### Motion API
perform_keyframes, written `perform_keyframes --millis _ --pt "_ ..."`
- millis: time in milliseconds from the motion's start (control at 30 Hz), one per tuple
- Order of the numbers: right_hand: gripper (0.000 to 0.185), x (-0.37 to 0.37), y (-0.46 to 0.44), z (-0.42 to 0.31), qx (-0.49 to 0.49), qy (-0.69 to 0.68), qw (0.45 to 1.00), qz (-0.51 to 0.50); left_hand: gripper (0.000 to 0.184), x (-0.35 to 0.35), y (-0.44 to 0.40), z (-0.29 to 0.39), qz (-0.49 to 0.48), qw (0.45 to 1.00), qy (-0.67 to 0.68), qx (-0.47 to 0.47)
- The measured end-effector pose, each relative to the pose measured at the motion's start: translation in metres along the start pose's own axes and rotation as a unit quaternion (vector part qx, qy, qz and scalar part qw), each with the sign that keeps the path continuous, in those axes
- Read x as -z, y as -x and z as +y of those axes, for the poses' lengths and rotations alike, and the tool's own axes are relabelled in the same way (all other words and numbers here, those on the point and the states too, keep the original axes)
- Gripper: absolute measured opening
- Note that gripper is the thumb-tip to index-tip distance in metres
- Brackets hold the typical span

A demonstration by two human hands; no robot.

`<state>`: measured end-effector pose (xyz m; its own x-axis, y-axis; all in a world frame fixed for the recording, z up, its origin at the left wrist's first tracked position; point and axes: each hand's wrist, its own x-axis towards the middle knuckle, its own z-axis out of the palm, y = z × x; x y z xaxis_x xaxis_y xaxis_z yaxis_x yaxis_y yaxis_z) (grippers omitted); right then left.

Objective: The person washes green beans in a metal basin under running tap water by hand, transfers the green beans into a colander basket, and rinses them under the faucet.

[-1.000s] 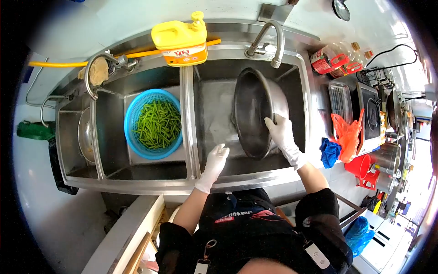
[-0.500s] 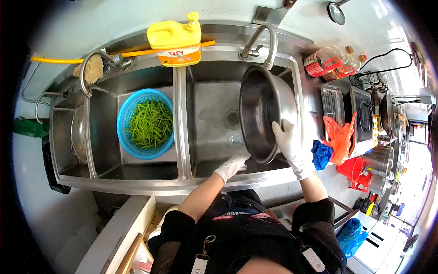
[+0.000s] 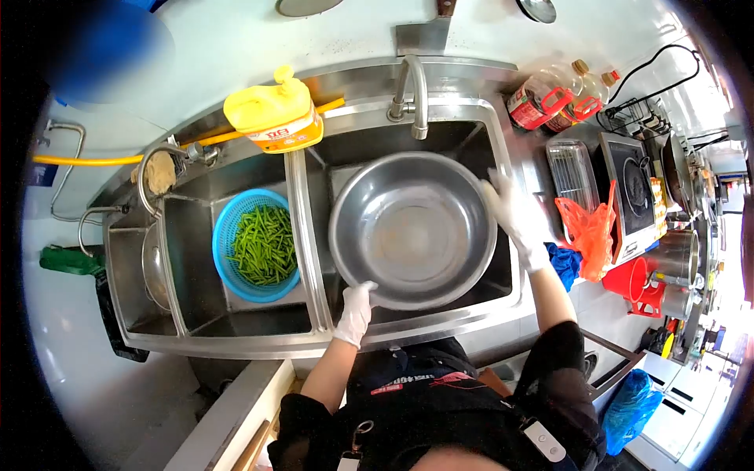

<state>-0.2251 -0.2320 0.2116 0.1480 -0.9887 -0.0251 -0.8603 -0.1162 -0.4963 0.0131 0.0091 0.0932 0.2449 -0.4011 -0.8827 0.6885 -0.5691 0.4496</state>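
Observation:
A wide stainless steel basin (image 3: 412, 228) sits level, open side up, in the right sink compartment, with only a pale smudge on its bottom. My left hand (image 3: 356, 312), in a white glove, grips its near-left rim with the thumb over the edge. At the far-right rim is my right hand (image 3: 510, 210), also gloved, its fingers closed on the edge and slightly blurred. In the middle compartment, a blue plastic colander (image 3: 225, 271) holds cut green beans (image 3: 263, 243).
A curved faucet (image 3: 416, 98) rises behind the basin. On the sink's back ledge stands a yellow detergent jug (image 3: 275, 118). To the right are large bottles (image 3: 542, 98), a wire rack (image 3: 572, 177), a red plastic bag (image 3: 587, 231) and a blue cloth (image 3: 564, 265).
The basin has gone from tilted on its side at the right to level in the compartment. My left hand has moved from the sink floor to its rim. The head view has shifted.

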Motion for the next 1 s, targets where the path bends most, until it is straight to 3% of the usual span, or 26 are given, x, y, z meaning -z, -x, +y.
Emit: perform_keyframes --millis 67,100,167,200,267,333,400,467,500,533,600,667,733,767,800,833,867,1000 --pt "0.047 -0.025 -0.052 -0.019 0.135 -0.088 0.987 0.024 0.028 -0.003 0.015 0.006 0.054 0.997 -0.055 -0.021" --pt "0.050 -0.029 -0.077 -0.038 0.125 -0.084 0.989 -0.010 0.026 -0.004 0.018 0.005 0.081 0.992 -0.086 -0.044" --pt "0.051 -0.062 -0.128 -0.050 0.213 -0.082 0.974 0.013 0.023 -0.010 0.023 0.002 0.111 0.982 -0.083 -0.128" --pt "0.050 -0.072 -0.146 -0.060 0.215 -0.077 0.973 0.004 0.022 -0.009 0.023 0.002 0.141 0.977 -0.086 -0.135" --pt "0.049 -0.111 -0.185 -0.059 0.251 -0.012 0.968 0.022 0.019 -0.013 0.030 0.007 0.111 0.972 -0.086 -0.190" --pt "0.043 -0.135 -0.210 -0.062 0.190 -0.132 0.970 -0.079 0.017 -0.016 0.034 0.013 0.123 0.967 -0.097 -0.203" --pt "0.037 -0.142 -0.212 -0.059 0.162 -0.141 0.970 -0.114 0.015 -0.019 0.036 0.015 0.125 0.966 -0.096 -0.204" --pt "0.032 -0.092 -0.173 -0.084 0.171 -0.041 0.981 -0.078 0.014 -0.019 0.036 0.020 0.118 0.969 -0.086 -0.198" --pt "0.026 -0.099 -0.166 -0.076 0.162 -0.071 0.983 -0.047 0.014 -0.021 0.037 0.022 0.127 0.967 -0.095 -0.199" --pt "0.026 -0.097 -0.153 -0.074 0.136 -0.027 0.987 -0.082 0.014 -0.022 0.038 0.024 0.131 0.966 -0.102 -0.196" --pt "0.025 -0.131 -0.131 -0.033 0.324 -0.052 0.940 0.090 0.014 -0.023 0.038 0.028 0.139 0.965 -0.114 -0.193" --pt "0.024 -0.132 -0.102 -0.024 0.352 -0.075 0.923 0.133 0.016 -0.023 0.039 0.031 0.139 0.967 -0.126 -0.173" --pt "0.021 -0.149 -0.059 -0.022 0.166 -0.200 0.964 0.054 0.018 -0.021 0.038 0.031 0.141 0.967 -0.128 -0.170" --pt "0.019 -0.152 -0.044 -0.025 0.008 -0.373 0.924 -0.087 0.019 -0.021 0.037 0.032 0.133 0.970 -0.125 -0.159" --pt "0.018 -0.156 -0.034 -0.030 -0.151 -0.517 0.813 -0.221 0.021 -0.020 0.038 0.033 0.125 0.973 -0.122 -0.148" --pt "0.016 -0.167 -0.026 -0.036 -0.207 -0.599 0.725 -0.272 0.022 -0.019 0.039 0.032 0.118 0.976 -0.121 -0.135" --pt "0.015 -0.176 -0.022 -0.045 -0.256 -0.670 0.622 -0.316 0.022 -0.020 0.039 0.031 0.122 0.975 -0.121 -0.138" --pt "0.023 -0.212 -0.031 -0.055 -0.281 -0.741 0.493 -0.360 0.024 -0.022 0.043 0.030 0.143 0.970 -0.146 -0.134"
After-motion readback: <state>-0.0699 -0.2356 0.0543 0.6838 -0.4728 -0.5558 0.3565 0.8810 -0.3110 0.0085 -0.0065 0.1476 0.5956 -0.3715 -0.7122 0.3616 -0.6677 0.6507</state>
